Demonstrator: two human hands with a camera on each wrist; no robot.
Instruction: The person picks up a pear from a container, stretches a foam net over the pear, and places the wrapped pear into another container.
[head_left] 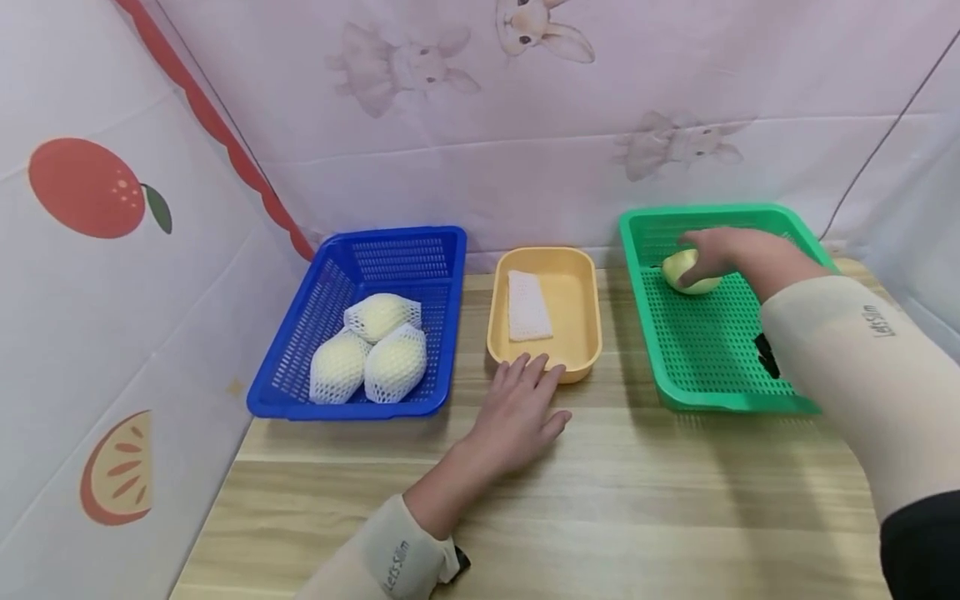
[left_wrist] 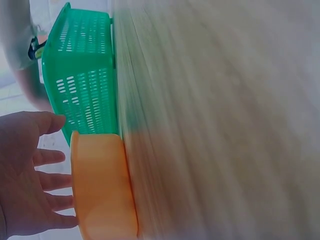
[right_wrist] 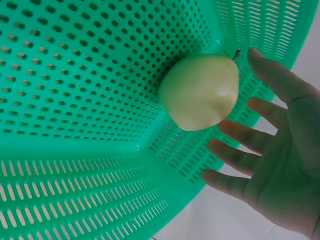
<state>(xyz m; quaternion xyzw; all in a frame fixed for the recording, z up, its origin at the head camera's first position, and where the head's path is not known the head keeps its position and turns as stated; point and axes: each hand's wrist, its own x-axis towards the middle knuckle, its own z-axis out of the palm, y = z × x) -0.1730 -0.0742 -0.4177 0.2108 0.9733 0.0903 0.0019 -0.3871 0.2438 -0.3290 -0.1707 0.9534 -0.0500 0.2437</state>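
right hand (head_left: 729,252) by the pear (right_wrist: 200,93) and left hand (head_left: 514,418) by the tray (head_left: 574,312) are holding nothing, fingers spread; a one-sided touch could be rolling the pear.

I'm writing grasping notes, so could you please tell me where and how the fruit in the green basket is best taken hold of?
Probably around the rounded body of the fruit, from above: it lies with its stem pointing sideways, and the green basket walls it in.
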